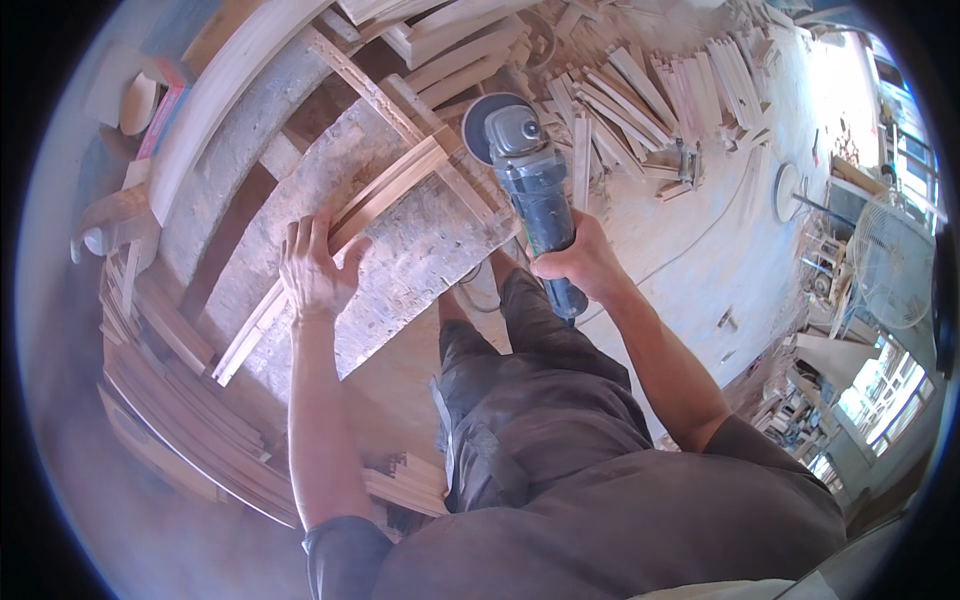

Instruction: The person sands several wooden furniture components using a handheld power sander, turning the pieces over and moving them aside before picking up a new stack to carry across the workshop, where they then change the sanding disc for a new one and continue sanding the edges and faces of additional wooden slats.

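Note:
My right hand (580, 262) is wrapped round the body of a dark angle grinder (535, 180), held up off the right end of the workbench. A grey disc (484, 125) sits at the grinder's far end, apart from the wood. My left hand (318, 268) lies on a long, narrow wooden strip (390, 187), fingers stretched over it and thumb spread to the side. This strip runs slantwise across the dusty bench top (410, 260), and the hand hides its middle. Its far end meets a crosswise wooden batten (462, 190) on the bench.
Several cut wood pieces (625, 105) lie heaped on the floor beyond the grinder. Long curved boards (180, 400) are stacked at the left. A cable (690, 245) trails over the floor. On the right stands a fan (890, 265). My legs are close to the bench's near edge.

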Action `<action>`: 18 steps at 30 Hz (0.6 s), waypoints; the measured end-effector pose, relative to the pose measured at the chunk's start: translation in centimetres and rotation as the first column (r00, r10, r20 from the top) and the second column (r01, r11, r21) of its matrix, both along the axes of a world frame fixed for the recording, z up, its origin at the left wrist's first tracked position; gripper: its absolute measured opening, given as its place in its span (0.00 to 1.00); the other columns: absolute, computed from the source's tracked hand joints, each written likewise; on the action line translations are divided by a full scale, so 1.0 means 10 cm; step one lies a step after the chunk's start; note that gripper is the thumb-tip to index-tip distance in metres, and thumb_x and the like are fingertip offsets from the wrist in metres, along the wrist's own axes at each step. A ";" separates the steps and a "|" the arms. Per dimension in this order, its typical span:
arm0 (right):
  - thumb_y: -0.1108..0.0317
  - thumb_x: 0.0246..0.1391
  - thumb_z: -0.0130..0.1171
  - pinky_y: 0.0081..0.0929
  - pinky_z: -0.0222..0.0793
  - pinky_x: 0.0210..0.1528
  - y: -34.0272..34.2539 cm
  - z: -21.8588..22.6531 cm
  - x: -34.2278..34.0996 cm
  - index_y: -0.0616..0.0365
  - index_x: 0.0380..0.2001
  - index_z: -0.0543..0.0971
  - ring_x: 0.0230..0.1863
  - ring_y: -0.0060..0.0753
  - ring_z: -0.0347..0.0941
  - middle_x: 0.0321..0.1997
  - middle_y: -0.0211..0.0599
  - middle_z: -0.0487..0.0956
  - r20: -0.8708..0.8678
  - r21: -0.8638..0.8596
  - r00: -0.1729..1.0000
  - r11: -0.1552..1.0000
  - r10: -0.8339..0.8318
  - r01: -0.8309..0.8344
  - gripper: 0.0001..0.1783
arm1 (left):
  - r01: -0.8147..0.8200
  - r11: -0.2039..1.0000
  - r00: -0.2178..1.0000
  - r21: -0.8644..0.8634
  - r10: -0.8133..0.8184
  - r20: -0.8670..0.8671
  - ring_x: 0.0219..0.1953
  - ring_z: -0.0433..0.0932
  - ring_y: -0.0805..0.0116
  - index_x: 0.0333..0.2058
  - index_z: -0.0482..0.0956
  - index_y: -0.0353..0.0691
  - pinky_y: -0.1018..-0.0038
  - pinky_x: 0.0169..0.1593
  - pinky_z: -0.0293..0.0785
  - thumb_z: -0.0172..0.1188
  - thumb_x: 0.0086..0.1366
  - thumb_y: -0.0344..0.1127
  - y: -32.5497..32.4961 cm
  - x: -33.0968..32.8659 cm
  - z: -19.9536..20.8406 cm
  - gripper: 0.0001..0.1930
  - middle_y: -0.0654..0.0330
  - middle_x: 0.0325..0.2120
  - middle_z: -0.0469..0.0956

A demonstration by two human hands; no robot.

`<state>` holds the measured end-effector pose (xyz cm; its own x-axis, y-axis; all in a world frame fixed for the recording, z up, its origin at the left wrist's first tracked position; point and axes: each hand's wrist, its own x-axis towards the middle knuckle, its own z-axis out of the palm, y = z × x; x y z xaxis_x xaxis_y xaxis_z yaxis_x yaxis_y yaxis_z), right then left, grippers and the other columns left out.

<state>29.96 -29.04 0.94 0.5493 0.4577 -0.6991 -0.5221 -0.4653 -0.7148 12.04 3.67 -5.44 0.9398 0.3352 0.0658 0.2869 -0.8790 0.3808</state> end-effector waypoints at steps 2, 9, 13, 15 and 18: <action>0.71 0.36 0.70 0.29 0.74 0.39 0.13 0.19 0.06 0.64 0.41 0.79 0.32 0.28 0.78 0.32 0.34 0.81 -0.005 -0.121 0.998 0.991 0.059 -0.059 0.24 | -0.036 0.999 0.999 0.018 0.037 -0.017 0.45 0.77 0.47 0.52 0.79 0.41 0.53 0.49 0.76 0.77 0.54 0.44 -0.05 0.02 0.00 0.29 0.54 0.42 0.79; 0.68 0.34 0.71 0.31 0.73 0.40 0.28 0.18 0.16 0.64 0.42 0.79 0.31 0.32 0.76 0.32 0.36 0.80 0.031 -0.220 0.982 0.959 0.189 -0.177 0.27 | -0.108 0.991 0.991 0.081 0.113 -0.064 0.44 0.78 0.50 0.45 0.80 0.43 0.55 0.47 0.78 0.80 0.47 0.37 -0.06 0.07 -0.12 0.26 0.57 0.40 0.79; 0.69 0.35 0.70 0.32 0.72 0.38 0.32 0.11 0.24 0.65 0.42 0.79 0.30 0.32 0.76 0.30 0.36 0.79 0.015 -0.154 0.983 0.971 0.185 -0.181 0.25 | -0.118 0.988 0.990 0.102 0.125 -0.064 0.43 0.78 0.51 0.45 0.81 0.44 0.56 0.46 0.78 0.80 0.45 0.36 -0.08 0.07 -0.11 0.26 0.58 0.39 0.79; 0.71 0.34 0.70 0.34 0.73 0.36 0.38 0.06 0.30 0.65 0.40 0.79 0.30 0.33 0.77 0.28 0.38 0.79 0.012 -0.092 0.984 0.980 0.176 -0.174 0.24 | -0.118 0.988 0.989 0.105 0.126 -0.074 0.43 0.78 0.51 0.45 0.81 0.43 0.56 0.46 0.78 0.80 0.46 0.37 -0.08 0.07 -0.11 0.26 0.59 0.39 0.80; 0.71 0.34 0.69 0.33 0.72 0.36 0.49 0.16 0.38 0.65 0.39 0.79 0.29 0.33 0.77 0.28 0.38 0.79 0.027 -0.129 0.982 0.975 0.185 -0.180 0.22 | -0.121 0.986 0.988 0.112 0.131 -0.086 0.44 0.79 0.50 0.46 0.82 0.42 0.56 0.45 0.79 0.80 0.49 0.40 -0.08 0.07 -0.10 0.25 0.59 0.40 0.81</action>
